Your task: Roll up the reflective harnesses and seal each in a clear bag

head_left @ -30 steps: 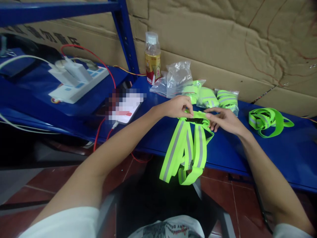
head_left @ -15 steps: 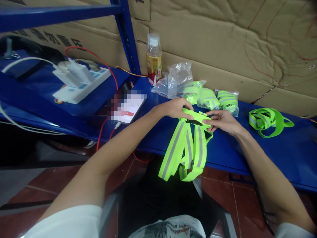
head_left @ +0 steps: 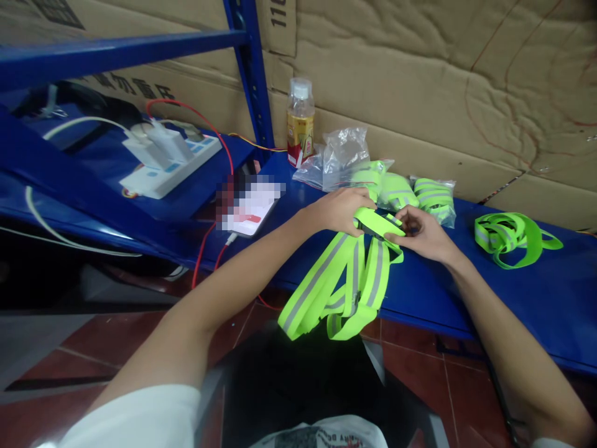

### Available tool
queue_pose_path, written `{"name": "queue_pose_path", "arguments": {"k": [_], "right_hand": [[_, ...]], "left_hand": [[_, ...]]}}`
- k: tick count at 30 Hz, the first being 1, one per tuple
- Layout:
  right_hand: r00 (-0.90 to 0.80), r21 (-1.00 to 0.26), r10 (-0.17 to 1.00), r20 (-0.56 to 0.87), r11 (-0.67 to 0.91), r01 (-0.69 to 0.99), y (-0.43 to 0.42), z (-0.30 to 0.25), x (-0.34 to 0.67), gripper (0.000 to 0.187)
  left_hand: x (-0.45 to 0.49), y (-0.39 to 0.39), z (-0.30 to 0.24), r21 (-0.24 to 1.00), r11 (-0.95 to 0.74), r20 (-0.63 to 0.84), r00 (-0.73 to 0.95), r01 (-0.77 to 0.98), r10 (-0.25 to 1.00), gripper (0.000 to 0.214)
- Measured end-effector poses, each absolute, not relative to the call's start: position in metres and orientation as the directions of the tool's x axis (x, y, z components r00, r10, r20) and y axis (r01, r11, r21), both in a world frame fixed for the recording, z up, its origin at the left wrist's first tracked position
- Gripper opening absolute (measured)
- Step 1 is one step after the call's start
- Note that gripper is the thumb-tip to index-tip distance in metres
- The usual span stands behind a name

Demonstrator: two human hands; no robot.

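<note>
Neon yellow-green reflective straps (head_left: 321,286) with grey stripes hang in loops from between my hands, over the front edge of the blue shelf. My left hand (head_left: 342,208) is closed on the upper band at its left end, fingers curled over it. At the band's right end, my right hand (head_left: 422,231) pinches the strap between thumb and fingers. A dark piece, perhaps a buckle, shows under the band between the two hands; its details are too small to make out. Part of the strap is hidden behind my fingers.
Behind my hands lie bagged straps (head_left: 435,198) and a crumpled clear bag (head_left: 345,152). A loose coiled strap (head_left: 506,236) rests on the blue shelf (head_left: 522,305) at right. Leftward are a bottle (head_left: 301,127), a charging phone (head_left: 254,208) and a power strip (head_left: 172,168).
The view has shifted slightly. The upper band between my hands is tilted more, its right end lower, and the hanging loops have swung left. Both hands still hold the strap.
</note>
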State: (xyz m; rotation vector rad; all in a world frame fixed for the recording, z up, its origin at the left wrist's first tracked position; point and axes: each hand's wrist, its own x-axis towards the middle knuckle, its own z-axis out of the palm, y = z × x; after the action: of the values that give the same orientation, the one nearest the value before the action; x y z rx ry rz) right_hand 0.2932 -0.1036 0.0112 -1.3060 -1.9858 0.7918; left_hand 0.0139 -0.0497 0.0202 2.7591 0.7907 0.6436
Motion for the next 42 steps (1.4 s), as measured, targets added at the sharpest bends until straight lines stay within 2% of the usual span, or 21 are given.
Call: {"name": "queue_pose_path", "arguments": {"k": [2, 6, 9, 13, 16, 19, 22, 26, 31, 33, 36, 39, 42], "right_hand": [[-0.332, -0.735, 0.922, 0.2, 0.366, 0.571, -0.103, 0.01, 0.294, 0.054], [-0.329, -0.765, 0.933, 0.146, 0.317, 0.561, -0.106, 0.007, 0.291, 0.061], [-0.31, -0.733, 0.934, 0.177, 0.335, 0.591, -0.108, 0.005, 0.29, 0.066], [-0.321, -0.654, 0.92, 0.225, 0.387, 0.65, -0.11, 0.006, 0.288, 0.054], [-0.345, -0.627, 0.908, 0.237, 0.414, 0.66, -0.113, 0.01, 0.286, 0.043], [-0.355, -0.637, 0.905, 0.236, 0.42, 0.647, -0.115, 0.012, 0.285, 0.043], [-0.359, -0.631, 0.904, 0.233, 0.421, 0.651, -0.114, 0.012, 0.284, 0.05], [-0.364, -0.561, 0.911, 0.193, 0.407, 0.721, -0.112, 0.012, 0.284, 0.064], [-0.412, -0.533, 0.902, 0.128, 0.413, 0.738, -0.111, 0.01, 0.289, 0.05], [-0.42, -0.515, 0.897, 0.135, 0.426, 0.744, -0.11, 0.01, 0.291, 0.049], [-0.42, -0.479, 0.895, 0.151, 0.438, 0.76, -0.111, 0.01, 0.291, 0.046], [-0.41, -0.455, 0.897, 0.164, 0.438, 0.776, -0.114, 0.013, 0.287, 0.047], [-0.404, -0.532, 0.906, 0.126, 0.406, 0.743, -0.118, 0.021, 0.282, 0.053]], "left_hand": [[0.015, -0.052, 0.022, 0.274, -0.837, 0.342, 0.765, 0.474, 0.546, 0.06], [0.015, -0.054, 0.026, 0.259, -0.833, 0.332, 0.765, 0.488, 0.552, 0.055], [0.012, -0.054, 0.031, 0.31, -0.835, 0.347, 0.763, 0.456, 0.545, 0.052], [0.007, -0.053, 0.033, 0.389, -0.836, 0.408, 0.742, 0.386, 0.532, 0.039], [0.004, -0.05, 0.032, 0.373, -0.825, 0.38, 0.741, 0.425, 0.554, 0.044], [0.004, -0.047, 0.03, 0.374, -0.801, 0.311, 0.75, 0.467, 0.583, 0.052], [0.004, -0.046, 0.03, 0.362, -0.8, 0.264, 0.77, 0.479, 0.58, 0.042], [0.007, -0.047, 0.032, 0.308, -0.809, 0.256, 0.775, 0.501, 0.578, 0.03], [0.009, -0.048, 0.029, 0.276, -0.833, 0.292, 0.784, 0.479, 0.547, 0.027], [0.009, -0.051, 0.028, 0.321, -0.828, 0.308, 0.776, 0.46, 0.55, 0.037], [0.009, -0.055, 0.028, 0.456, -0.798, 0.313, 0.769, 0.393, 0.558, 0.052], [0.008, -0.054, 0.029, 0.536, -0.783, 0.303, 0.793, 0.317, 0.528, 0.043], [0.009, -0.05, 0.028, 0.532, -0.794, 0.307, 0.807, 0.294, 0.504, 0.032]]}}
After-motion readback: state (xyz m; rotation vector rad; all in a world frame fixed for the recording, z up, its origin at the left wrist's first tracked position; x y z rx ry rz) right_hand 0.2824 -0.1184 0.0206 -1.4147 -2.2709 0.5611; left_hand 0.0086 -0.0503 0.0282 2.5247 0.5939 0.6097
